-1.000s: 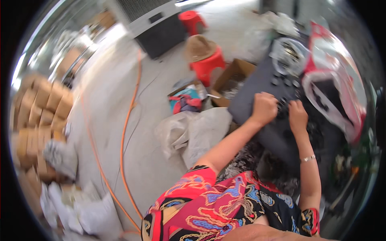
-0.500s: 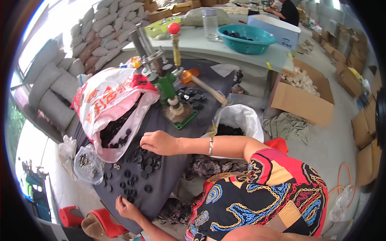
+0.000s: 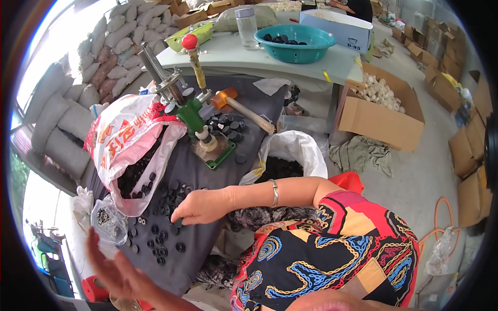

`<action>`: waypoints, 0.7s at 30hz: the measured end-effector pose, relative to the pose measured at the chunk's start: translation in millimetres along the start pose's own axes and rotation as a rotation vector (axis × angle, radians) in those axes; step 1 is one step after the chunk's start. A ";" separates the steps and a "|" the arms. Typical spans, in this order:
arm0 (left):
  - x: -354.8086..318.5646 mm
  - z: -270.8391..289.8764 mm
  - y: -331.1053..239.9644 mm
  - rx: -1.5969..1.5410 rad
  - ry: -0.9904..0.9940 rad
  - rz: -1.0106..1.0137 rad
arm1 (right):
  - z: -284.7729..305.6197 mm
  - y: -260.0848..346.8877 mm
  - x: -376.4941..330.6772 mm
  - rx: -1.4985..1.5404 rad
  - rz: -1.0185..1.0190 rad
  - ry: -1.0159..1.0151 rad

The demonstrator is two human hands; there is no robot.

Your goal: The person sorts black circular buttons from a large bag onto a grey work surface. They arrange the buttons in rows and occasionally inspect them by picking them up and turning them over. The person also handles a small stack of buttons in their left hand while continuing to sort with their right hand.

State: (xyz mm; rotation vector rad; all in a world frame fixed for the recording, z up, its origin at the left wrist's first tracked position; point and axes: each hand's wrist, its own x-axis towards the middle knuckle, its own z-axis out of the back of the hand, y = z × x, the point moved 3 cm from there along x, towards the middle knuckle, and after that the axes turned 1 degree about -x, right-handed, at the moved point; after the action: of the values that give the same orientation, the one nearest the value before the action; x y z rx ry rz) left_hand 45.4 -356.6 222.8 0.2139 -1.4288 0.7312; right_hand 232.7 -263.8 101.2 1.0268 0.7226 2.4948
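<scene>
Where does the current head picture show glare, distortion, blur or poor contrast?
Head view: daylight at the upper left burns out to white; head view: cardboard boxes tilt near the curved right rim; head view: the left hand looks soft, perhaps from motion; head view: black round caps stand out little from the dark cloth.

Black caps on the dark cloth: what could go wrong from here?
The right hand is at the loose black caps; a sweep might knock some off the dark cloth. The raised left hand appears near the clear bag of small parts and could tip it. The red-and-white bag gapes open, so caps might spill.
</scene>
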 end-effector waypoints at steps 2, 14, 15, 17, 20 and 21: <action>44.0 0.2 -42.6 -0.149 0.039 -0.200 | -5.4 -1.5 -5.3 -0.029 0.006 -0.024; 89.3 -20.2 -87.1 -0.071 0.186 -0.498 | 9.5 -25.1 -81.4 0.032 -0.222 -0.106; 91.1 -21.4 -87.6 -0.069 0.188 -0.500 | 10.7 -24.9 -83.9 0.026 -0.221 -0.110; 88.6 -24.5 -88.3 -0.062 0.197 -0.500 | 11.1 -25.4 -88.1 0.015 -0.218 -0.116; 87.3 -25.0 -91.6 -0.036 0.203 -0.502 | 9.8 -23.8 -83.9 0.060 -0.216 -0.126; 88.9 -28.9 -92.5 -0.037 0.207 -0.504 | 9.0 -23.7 -79.5 0.046 -0.163 -0.142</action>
State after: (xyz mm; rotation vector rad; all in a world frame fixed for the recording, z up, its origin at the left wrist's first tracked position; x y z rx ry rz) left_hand 119.4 -382.5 328.4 0.4375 -1.1247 0.3013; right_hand 295.9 -280.7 49.5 1.1018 0.7894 2.2519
